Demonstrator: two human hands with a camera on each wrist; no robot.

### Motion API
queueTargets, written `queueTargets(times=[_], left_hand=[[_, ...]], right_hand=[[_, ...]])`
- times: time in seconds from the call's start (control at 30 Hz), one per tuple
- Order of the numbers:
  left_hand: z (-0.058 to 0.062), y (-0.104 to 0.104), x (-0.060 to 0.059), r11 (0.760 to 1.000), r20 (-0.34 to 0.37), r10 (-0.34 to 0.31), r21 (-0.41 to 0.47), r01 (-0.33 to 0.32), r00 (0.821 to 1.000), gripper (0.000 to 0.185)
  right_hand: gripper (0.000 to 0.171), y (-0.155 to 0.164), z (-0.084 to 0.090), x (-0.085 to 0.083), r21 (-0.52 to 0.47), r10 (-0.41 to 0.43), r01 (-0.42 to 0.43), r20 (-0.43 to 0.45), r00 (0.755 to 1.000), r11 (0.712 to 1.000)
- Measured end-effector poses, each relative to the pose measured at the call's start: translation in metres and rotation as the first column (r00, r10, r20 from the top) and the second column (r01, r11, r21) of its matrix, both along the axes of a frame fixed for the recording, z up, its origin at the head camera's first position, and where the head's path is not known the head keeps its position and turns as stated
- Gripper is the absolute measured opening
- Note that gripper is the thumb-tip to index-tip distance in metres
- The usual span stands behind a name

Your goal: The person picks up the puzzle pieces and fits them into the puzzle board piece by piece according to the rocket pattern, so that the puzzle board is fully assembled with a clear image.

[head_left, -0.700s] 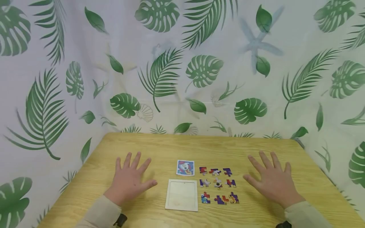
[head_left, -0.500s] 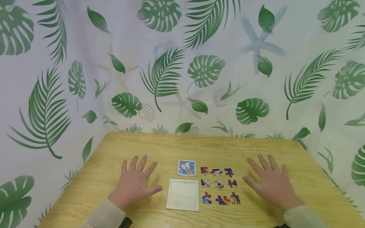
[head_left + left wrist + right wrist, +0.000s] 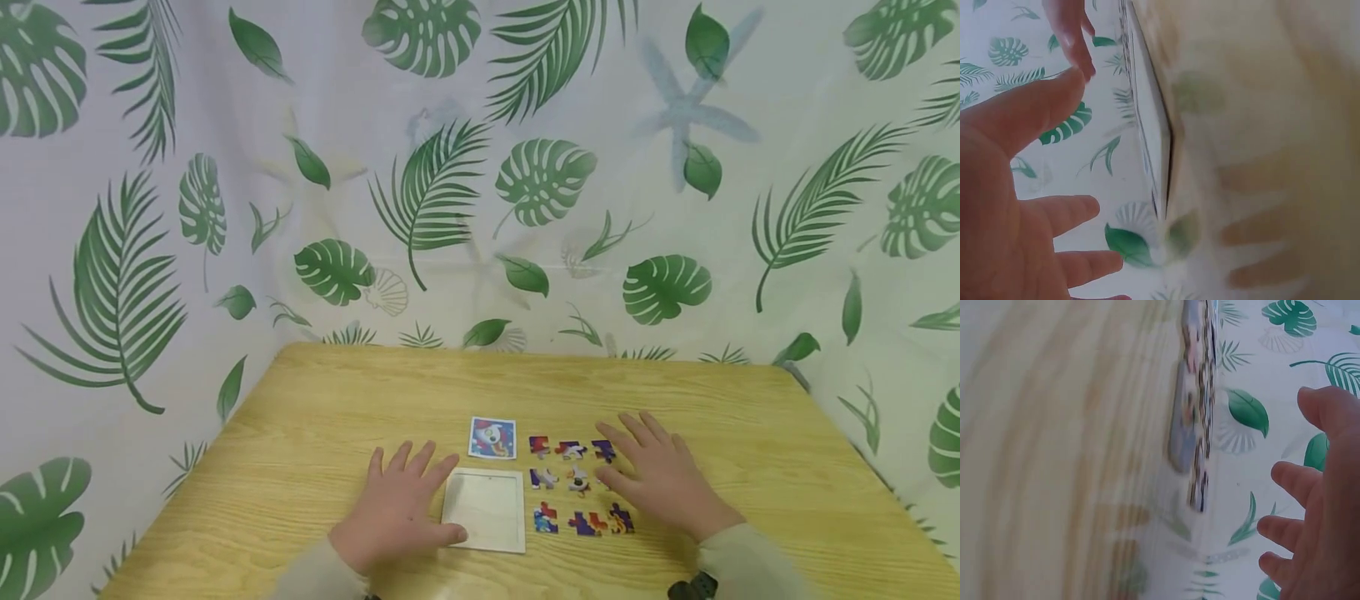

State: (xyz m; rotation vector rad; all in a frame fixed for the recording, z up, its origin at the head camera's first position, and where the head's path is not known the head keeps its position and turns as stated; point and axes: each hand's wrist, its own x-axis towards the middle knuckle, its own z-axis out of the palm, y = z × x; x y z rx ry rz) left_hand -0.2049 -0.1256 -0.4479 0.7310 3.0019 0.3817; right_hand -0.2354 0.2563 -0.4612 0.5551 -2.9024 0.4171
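Observation:
My left hand point(image 3: 401, 508), fingers spread, hovers over the left edge of a pale square puzzle frame point(image 3: 485, 510); in the left wrist view that frame point(image 3: 1150, 112) stands apart from the fingers. My right hand point(image 3: 660, 475) hovers with spread fingers at the right side of several loose jigsaw pieces point(image 3: 577, 481), its thumb hiding part of one. They lie in three rows, purple, red and white. A small picture card point(image 3: 492, 438) with a white cartoon figure lies behind the frame. Neither hand holds anything; the right wrist view shows the fingers point(image 3: 1285, 531) clear of the pieces point(image 3: 1197, 425).
Everything lies on a wood-grain table point(image 3: 360, 392). A white curtain point(image 3: 450, 250) printed with green leaves hangs behind the table and along its sides. A dark band point(image 3: 693, 586) sits on the right wrist.
Both hands have moved inward: the left to the right, up to the frame, and the right to the left, over the edge of the pieces. The frame, card and pieces stay in place.

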Motion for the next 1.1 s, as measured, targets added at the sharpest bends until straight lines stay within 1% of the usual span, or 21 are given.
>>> queueTargets(times=[0.07,0.13,0.23,0.3,0.4,0.57,0.67,0.8,0.97,1.1], left_hand=[[-0.003,0.005,0.000,0.999,0.056,-0.019,0.038,0.017,0.998,0.093],[-0.008,0.009,-0.002,0.995,0.117,-0.025,0.097,0.013,0.993,0.093],[-0.015,0.013,-0.005,0.980,0.196,-0.021,0.196,-0.018,0.980,0.093],[-0.020,0.014,-0.008,0.969,0.225,-0.015,0.244,-0.041,0.974,0.094],[-0.028,0.011,-0.009,0.965,0.220,-0.007,0.257,-0.051,0.975,0.095],[-0.037,-0.001,-0.007,0.966,0.174,-0.028,0.258,-0.018,0.984,0.099],[-0.039,-0.005,-0.005,0.963,0.170,-0.058,0.271,0.010,0.984,0.101],[-0.040,-0.008,-0.005,0.965,0.181,-0.075,0.260,0.025,0.981,0.102],[-0.041,-0.011,-0.010,0.966,0.185,-0.077,0.256,0.028,0.980,0.102],[-0.044,-0.012,-0.010,0.964,0.186,-0.075,0.264,0.023,0.980,0.103]], right_hand=[[0.068,-0.010,0.003,-0.003,-0.009,0.011,-0.011,0.029,1.000,1.000],[0.069,-0.019,0.003,-0.008,-0.017,0.016,-0.015,0.068,0.998,1.000],[0.068,-0.030,0.001,-0.017,-0.007,0.022,-0.021,0.124,0.992,1.000],[0.065,-0.036,-0.001,-0.022,-0.005,0.024,-0.024,0.159,0.987,1.000],[0.061,-0.043,-0.004,-0.029,-0.005,0.035,-0.034,0.188,0.982,0.999],[0.053,-0.053,-0.008,-0.039,-0.014,0.046,-0.044,0.190,0.981,0.999],[0.050,-0.060,-0.009,-0.042,-0.015,0.048,-0.046,0.183,0.982,0.999],[0.046,-0.067,-0.011,-0.047,0.030,0.026,-0.032,0.167,0.986,0.999],[0.041,-0.071,-0.011,-0.055,0.074,0.002,-0.012,0.140,0.990,0.997],[0.040,-0.073,-0.012,-0.055,0.086,-0.027,0.014,0.157,0.987,0.996]])
